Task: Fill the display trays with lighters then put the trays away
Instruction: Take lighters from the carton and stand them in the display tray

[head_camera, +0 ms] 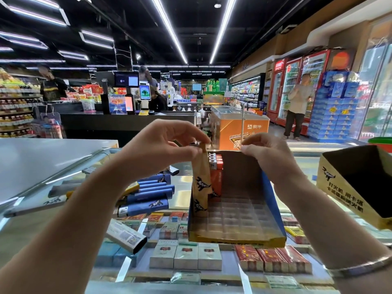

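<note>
Tan lighter (201, 183) hangs upright, long axis vertical, pinched at its top by the left hand (169, 143) at frame centre; the right hand (265, 151) pinches the display tray (235, 236) back wall, empty slots just right

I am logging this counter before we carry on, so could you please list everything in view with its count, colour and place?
display tray: one, yellow and blue card, on the glass counter, mostly unfilled
lighters in tray: a few, red and white, back left corner
tan lighter: one, over the tray's left side
blue lighters: several, lying left of the tray
second box: one, yellow, far right, open
cigarette packs: many, red, white, blue, under the glass
chest freezer: one, orange, behind the counter
left hand: fingers pinch the tan lighter's top
right hand: fingers on the tray's back wall
</note>
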Action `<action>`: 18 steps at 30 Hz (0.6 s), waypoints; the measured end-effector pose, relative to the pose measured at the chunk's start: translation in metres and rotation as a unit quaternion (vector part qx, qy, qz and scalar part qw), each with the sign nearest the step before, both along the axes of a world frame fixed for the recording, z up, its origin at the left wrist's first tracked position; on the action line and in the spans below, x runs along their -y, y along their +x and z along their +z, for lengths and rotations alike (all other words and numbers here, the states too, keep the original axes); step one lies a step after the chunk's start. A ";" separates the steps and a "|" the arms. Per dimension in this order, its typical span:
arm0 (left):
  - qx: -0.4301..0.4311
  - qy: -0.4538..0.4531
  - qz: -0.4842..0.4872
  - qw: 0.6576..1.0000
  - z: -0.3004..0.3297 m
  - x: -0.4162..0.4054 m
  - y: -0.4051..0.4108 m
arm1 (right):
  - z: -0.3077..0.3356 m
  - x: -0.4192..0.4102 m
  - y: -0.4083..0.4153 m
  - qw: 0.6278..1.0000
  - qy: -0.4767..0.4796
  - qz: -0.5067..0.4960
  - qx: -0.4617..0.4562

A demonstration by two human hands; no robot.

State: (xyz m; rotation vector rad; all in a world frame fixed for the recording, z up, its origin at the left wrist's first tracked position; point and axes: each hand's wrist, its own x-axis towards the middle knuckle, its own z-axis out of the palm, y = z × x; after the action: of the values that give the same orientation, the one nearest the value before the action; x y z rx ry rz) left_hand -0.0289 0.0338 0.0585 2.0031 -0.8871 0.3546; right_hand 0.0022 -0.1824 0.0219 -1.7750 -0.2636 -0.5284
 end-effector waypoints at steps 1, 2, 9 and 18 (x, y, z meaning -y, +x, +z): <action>-0.005 0.020 -0.003 1.000 0.001 -0.002 0.000 | -0.002 0.000 0.002 1.000 -0.013 0.004 -0.027; -0.010 0.033 -0.006 0.999 0.001 -0.003 0.000 | -0.005 0.000 0.004 0.998 -0.029 0.005 -0.048; -0.033 0.102 -0.008 0.994 -0.002 0.004 -0.003 | -0.010 -0.001 0.008 0.995 -0.081 -0.012 -0.064; -0.029 0.137 -0.009 0.990 -0.002 0.008 -0.012 | -0.012 -0.001 0.009 0.992 -0.109 -0.015 -0.057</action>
State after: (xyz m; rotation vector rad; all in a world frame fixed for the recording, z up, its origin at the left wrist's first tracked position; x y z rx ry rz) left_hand -0.0409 0.0254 0.0569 2.2424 -0.9569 0.1695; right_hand 0.0115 -0.1817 0.0102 -2.0170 -0.2206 -0.4304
